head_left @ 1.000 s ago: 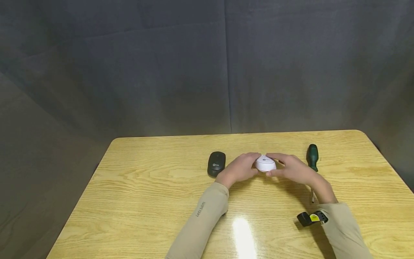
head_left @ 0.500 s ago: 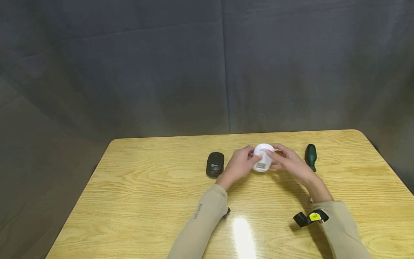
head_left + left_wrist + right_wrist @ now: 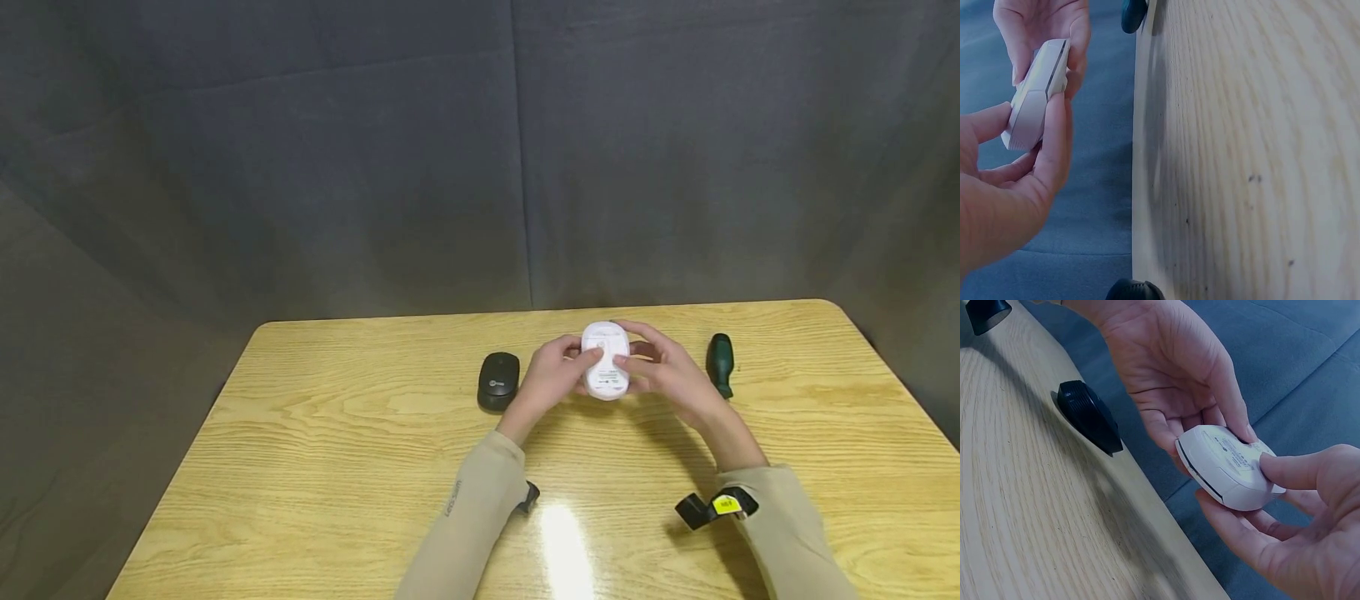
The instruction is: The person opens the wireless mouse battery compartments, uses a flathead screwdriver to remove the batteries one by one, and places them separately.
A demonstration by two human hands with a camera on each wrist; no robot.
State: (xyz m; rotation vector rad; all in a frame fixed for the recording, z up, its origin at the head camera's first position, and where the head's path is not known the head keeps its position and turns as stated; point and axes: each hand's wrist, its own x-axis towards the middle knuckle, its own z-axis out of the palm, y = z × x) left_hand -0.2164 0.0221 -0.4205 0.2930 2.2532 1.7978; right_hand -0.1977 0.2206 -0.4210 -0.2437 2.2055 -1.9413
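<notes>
A white computer mouse [image 3: 606, 385] is held up above the table between both hands, its labelled underside turned toward the head camera. My left hand [image 3: 553, 373] grips its left side, thumb lying on the underside. From the other side my right hand [image 3: 678, 379] pinches it, with the thumb on the bottom face and fingers behind. In the right wrist view the printed label on the mouse [image 3: 1229, 456] shows between the two thumbs. The left wrist view shows the mouse [image 3: 1035, 94] edge-on, with a dark seam along its side.
A black computer mouse [image 3: 498, 381] lies on the wooden table [image 3: 337, 458], left of the hands. A screwdriver with a green handle [image 3: 721, 364] lies to the right, its shaft hidden behind the right arm. A dark cloth [image 3: 375, 167] hangs behind the table.
The white mouse has been lifted and tipped over, from its top showing to its underside facing the head camera. Both hands have turned with it, and the thumbs now lie on its bottom.
</notes>
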